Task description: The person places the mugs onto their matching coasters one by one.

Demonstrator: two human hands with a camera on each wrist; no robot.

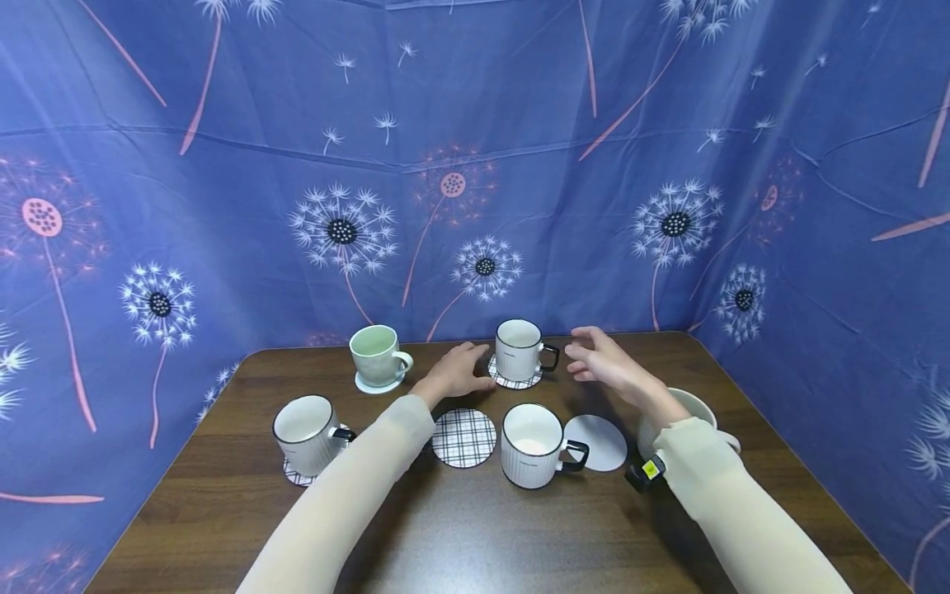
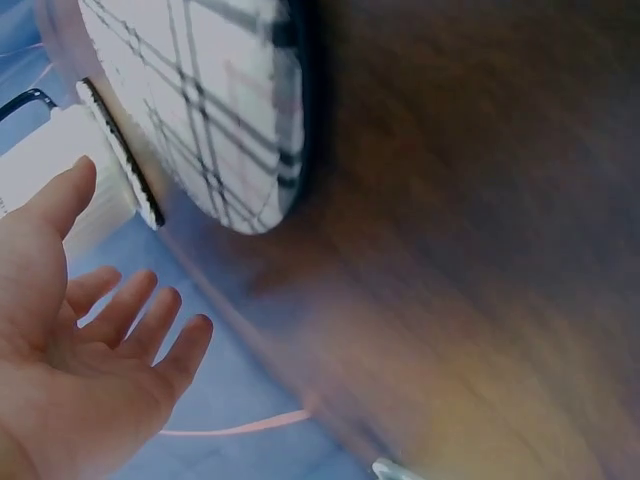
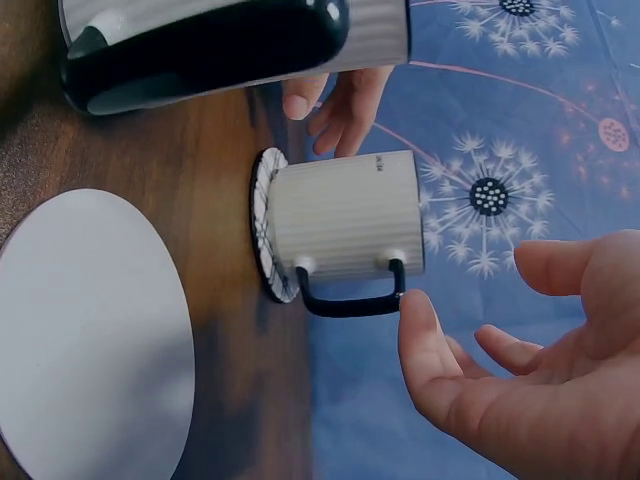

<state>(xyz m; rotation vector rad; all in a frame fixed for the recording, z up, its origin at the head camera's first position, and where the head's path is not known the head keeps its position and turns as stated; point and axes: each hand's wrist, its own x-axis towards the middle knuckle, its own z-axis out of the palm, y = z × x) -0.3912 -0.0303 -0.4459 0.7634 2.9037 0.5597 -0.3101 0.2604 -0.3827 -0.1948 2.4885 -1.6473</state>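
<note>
A ribbed white mug (image 1: 515, 353) with a black rim and black handle stands upright on a checked coaster (image 1: 515, 382) at the back middle of the table. My left hand (image 1: 458, 371) reaches to its left side, fingers apart and relaxed, holding nothing; the left wrist view shows its open palm (image 2: 90, 350) beside that mug (image 2: 85, 190). To the right of the handle my right hand (image 1: 609, 363) hovers with loosely bent fingers and nothing in them. In the right wrist view its fingertip is close to the mug's black handle (image 3: 350, 306); whether they touch I cannot tell.
Nearer me stand a second ribbed mug (image 1: 530, 450), a bare checked coaster (image 1: 463, 438) and a plain white coaster (image 1: 596, 443). On the left are another ribbed mug (image 1: 303, 437) and a green cup (image 1: 374, 356), both on coasters. A pale cup (image 1: 695, 404) sits partly behind my right forearm.
</note>
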